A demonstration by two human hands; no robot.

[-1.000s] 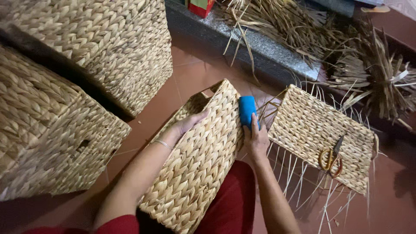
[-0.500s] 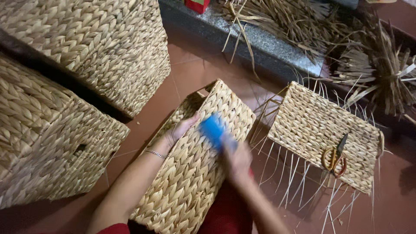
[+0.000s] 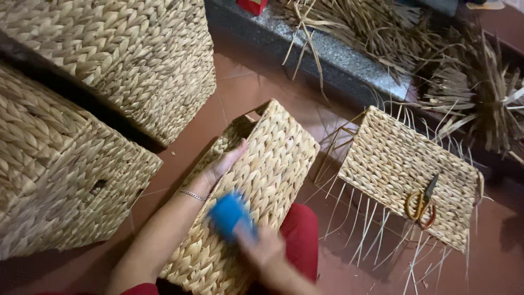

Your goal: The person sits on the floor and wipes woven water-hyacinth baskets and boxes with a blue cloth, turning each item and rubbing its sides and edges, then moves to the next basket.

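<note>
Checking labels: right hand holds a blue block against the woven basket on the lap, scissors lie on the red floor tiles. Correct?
Not quite. In the head view the scissors lie on the unfinished woven basket, not the floor. The right hand does hold the blue block against the lap basket.

Left hand (image 3: 221,166) lies flat, fingers extended; right hand (image 3: 262,248) blurred, closed.

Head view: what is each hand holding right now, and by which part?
The right hand grips a blurred blue object by its near end. The left hand lies flat against the woven basket, steadying its side near the open rim.
</note>
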